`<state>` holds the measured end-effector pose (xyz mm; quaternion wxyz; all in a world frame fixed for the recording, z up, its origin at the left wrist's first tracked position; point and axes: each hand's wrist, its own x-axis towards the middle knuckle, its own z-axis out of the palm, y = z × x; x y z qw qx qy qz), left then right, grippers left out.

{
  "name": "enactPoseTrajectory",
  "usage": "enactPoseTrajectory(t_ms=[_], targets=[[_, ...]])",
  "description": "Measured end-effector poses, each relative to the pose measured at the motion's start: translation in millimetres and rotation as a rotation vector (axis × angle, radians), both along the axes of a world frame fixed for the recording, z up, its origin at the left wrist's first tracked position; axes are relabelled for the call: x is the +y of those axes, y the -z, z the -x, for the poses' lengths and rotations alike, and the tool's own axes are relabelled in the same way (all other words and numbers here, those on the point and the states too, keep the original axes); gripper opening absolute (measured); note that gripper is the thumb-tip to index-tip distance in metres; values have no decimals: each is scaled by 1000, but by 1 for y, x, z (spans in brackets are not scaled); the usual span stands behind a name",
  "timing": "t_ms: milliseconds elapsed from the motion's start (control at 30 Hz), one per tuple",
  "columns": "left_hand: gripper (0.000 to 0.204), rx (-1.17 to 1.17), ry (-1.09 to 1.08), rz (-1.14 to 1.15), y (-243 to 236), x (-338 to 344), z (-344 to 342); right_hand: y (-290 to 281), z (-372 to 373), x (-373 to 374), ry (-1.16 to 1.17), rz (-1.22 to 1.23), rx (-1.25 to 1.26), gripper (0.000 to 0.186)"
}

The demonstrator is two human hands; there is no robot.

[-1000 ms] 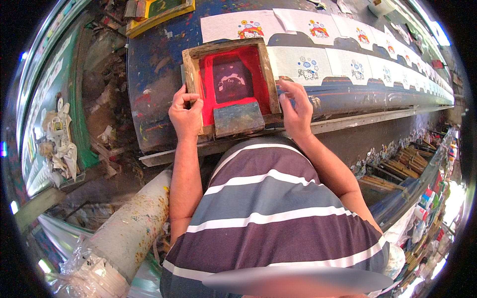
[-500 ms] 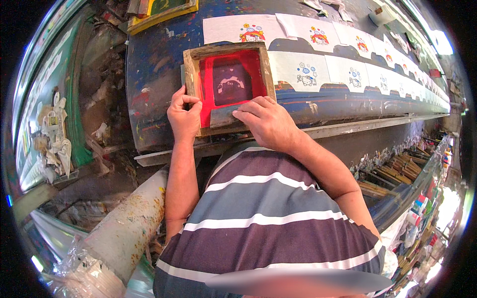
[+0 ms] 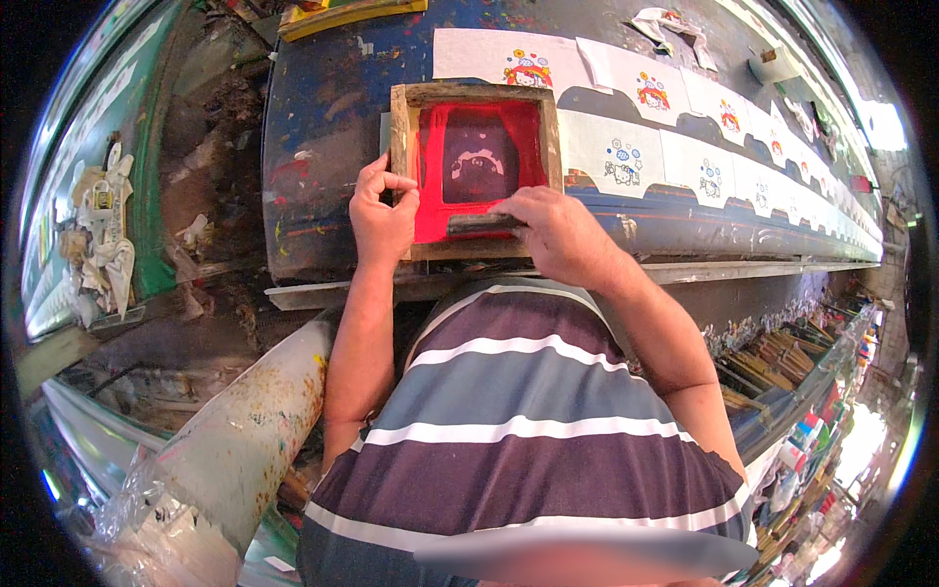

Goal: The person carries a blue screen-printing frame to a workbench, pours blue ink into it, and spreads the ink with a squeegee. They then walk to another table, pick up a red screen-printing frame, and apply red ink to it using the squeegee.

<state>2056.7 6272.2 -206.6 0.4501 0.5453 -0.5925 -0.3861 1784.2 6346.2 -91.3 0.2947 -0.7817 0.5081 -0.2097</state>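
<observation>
A wooden-framed printing screen lies on the near edge of the long dark table. Red ink is spread round its dark central window, where a pale curved design shows. My left hand is closed on the frame's left side, thumb and fingers pinching it. Inside the near end of the screen, my right hand grips a squeegee at its right end. The squeegee lies crosswise below the window, its edge in the red ink. What lies under the screen is mostly hidden.
White fabric pieces with colourful prints run in two rows to the right along the table. A yellow-edged frame sits at the far left. A rusty pale pipe stands left of me; wooden-handled tools lie to the right.
The squeegee has tilted, so its broad face shows less and looks darker. My right hand has turned with it. My left hand keeps its hold on the frame; the whole view has shifted slightly.
</observation>
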Motion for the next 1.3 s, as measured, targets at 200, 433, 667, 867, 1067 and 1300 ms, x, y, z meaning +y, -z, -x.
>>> enactPoseTrajectory(t_ms=[200,433,667,867,1067,1300], targets=[[7,-106,-13,11,-6,2,0,17,-9,-2,6,196,90,41],[9,-82,-8,39,-6,1,1,21,-11,10,-8,277,98,44],[10,-115,-9,58,-5,2,0,25,-1,-5,46,289,59,42],[9,-108,-7,48,-4,1,0,19,-6,5,16,273,65,42],[9,-91,-27,-4,-8,2,1,22,2,-10,32,312,59,40],[8,-143,-21,53,-9,2,0,20,-2,0,12,283,50,37]])
